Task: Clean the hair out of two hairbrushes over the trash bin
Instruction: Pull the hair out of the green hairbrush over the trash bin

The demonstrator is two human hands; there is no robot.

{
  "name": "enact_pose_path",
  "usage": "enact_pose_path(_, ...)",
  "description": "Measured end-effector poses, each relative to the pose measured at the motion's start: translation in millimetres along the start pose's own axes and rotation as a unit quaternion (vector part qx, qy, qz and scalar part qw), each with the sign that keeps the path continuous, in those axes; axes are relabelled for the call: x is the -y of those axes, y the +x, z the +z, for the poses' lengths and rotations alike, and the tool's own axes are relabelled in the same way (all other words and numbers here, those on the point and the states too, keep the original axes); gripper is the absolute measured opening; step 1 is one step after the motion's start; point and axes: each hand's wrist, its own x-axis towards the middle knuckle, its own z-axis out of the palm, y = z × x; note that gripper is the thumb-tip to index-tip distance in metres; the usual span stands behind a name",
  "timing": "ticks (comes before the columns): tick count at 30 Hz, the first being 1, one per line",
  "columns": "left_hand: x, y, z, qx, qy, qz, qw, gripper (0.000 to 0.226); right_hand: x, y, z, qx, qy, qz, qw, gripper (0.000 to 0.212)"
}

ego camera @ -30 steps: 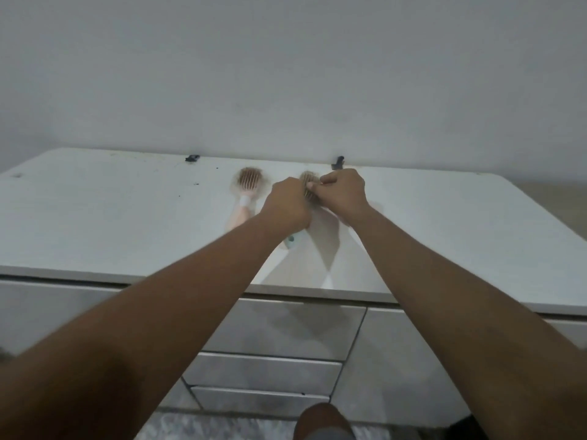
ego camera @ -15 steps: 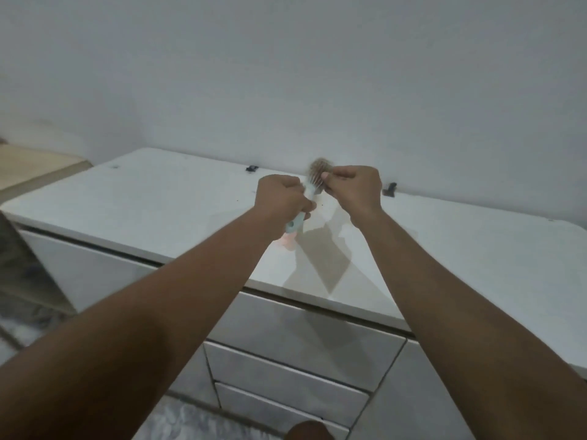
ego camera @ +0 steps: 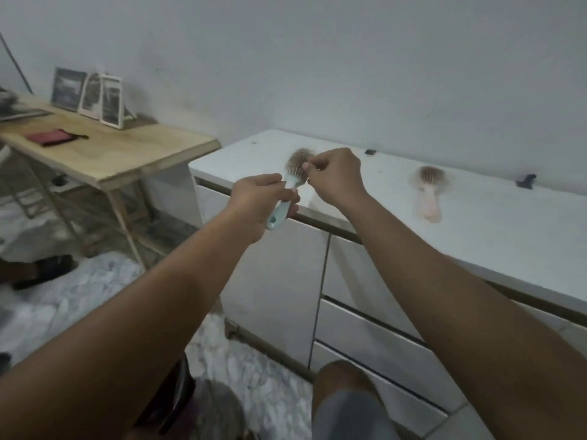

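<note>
Left hand wrapped the handle of the blue hairbrush, held in the air off the worktop's left front corner. Long axis ran from handle, low and near, up to the hair-matted head, far. Right hand sat just right of the head, fingertips pinched at the hair. Pink hairbrush lay on the worktop, well apart to the right. Trash bin not certainly visible.

Your left hand holds a smooth pale-blue plastic hairbrush matted with fuzzy brown hair, a matt pink plastic hairbrush beside you, smooth white laminate cabinet, bare pale wood side table, glossy marbled floor.
</note>
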Motion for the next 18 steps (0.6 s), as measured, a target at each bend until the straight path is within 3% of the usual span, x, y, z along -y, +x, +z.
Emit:
enact_pose_path(5,11,-5,-79,-0.053,0.000,-0.011,0.999,0.037,30,-33,69,0.044,0.005,-0.020,0.999,0.021)
enact_pose_path(11,48,-19,-147,-0.110,-0.032,-0.008,0.993,0.049,32,-60,135,0.117,0.039,-0.039,0.992,0.018)
enact_pose_path(15,73,-22,-174,-0.139,-0.010,-0.018,0.990,0.021,21,-70,176,0.167,0.071,-0.036,0.983,0.024)
enact_pose_path(18,90,-18,-189,-0.180,-0.050,-0.045,0.981,0.023,10,-77,208,0.204,0.105,-0.049,0.972,0.025)
